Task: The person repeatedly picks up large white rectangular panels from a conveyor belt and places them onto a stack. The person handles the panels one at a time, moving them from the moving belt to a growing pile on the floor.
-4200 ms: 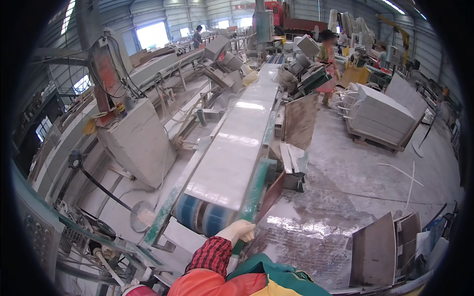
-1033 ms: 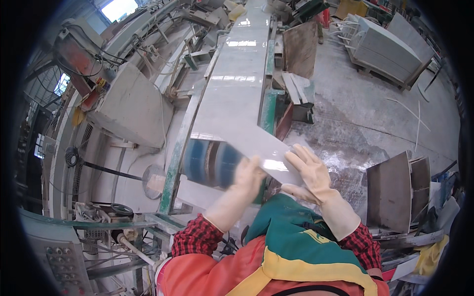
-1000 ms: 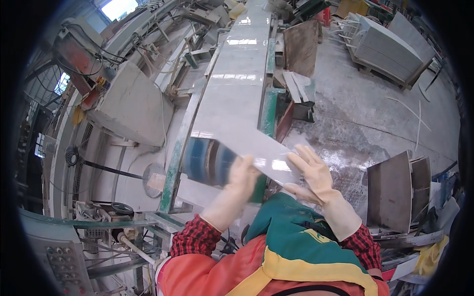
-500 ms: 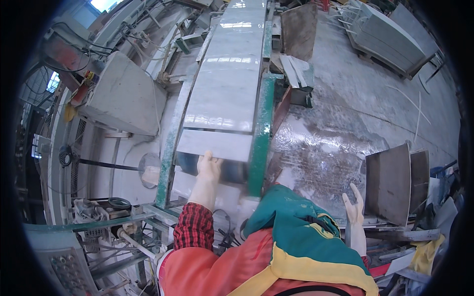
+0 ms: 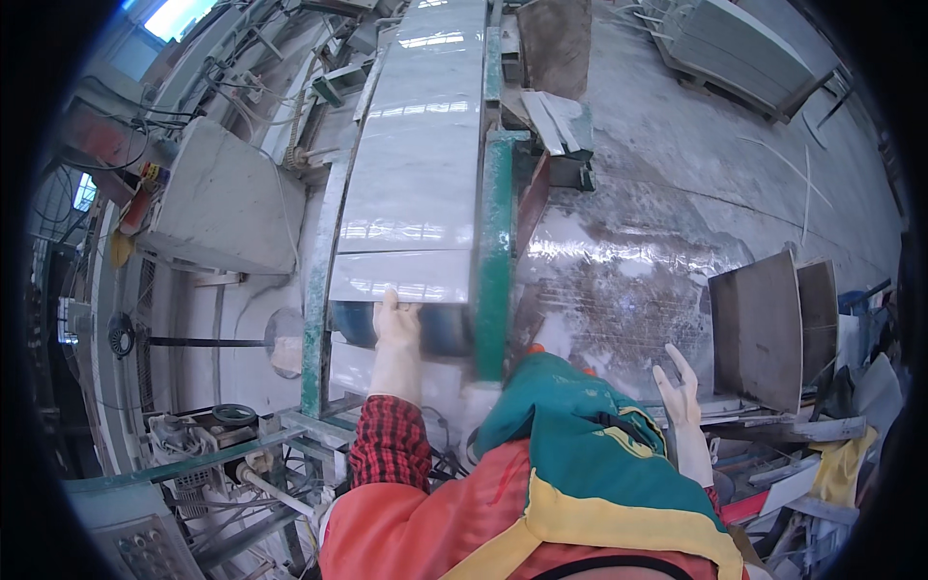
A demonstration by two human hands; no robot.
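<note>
My left hand (image 5: pixel 397 333), in a pale glove, is at the near end of a conveyor. Its fingers close on the front edge of a narrow, glossy white stone slab (image 5: pixel 372 274); the underside of that grip is hidden. Beyond it, end to end along the conveyor, lies a longer polished white slab (image 5: pixel 411 188), with a thin dark seam between the two. Below the narrow slab's edge shows the dark conveyor roller (image 5: pixel 445 331). Off to the right my right hand (image 5: pixel 682 391), gloved too, hangs in the air with its fingers apart and nothing in them.
Green frame rails (image 5: pixel 496 261) flank the conveyor. Brown panels (image 5: pixel 756 333) stand upright on the right, near scrap pieces and a yellow cloth (image 5: pixel 839 472). A pale stone block (image 5: pixel 227 198) and a button panel (image 5: pixel 145 549) are on the left. Stacked slabs (image 5: pixel 739 53) sit far right.
The gap between the narrow slab and the longer one has shrunk to a thin line. My left hand stays on the near edge; the whole view has shifted slightly.
</note>
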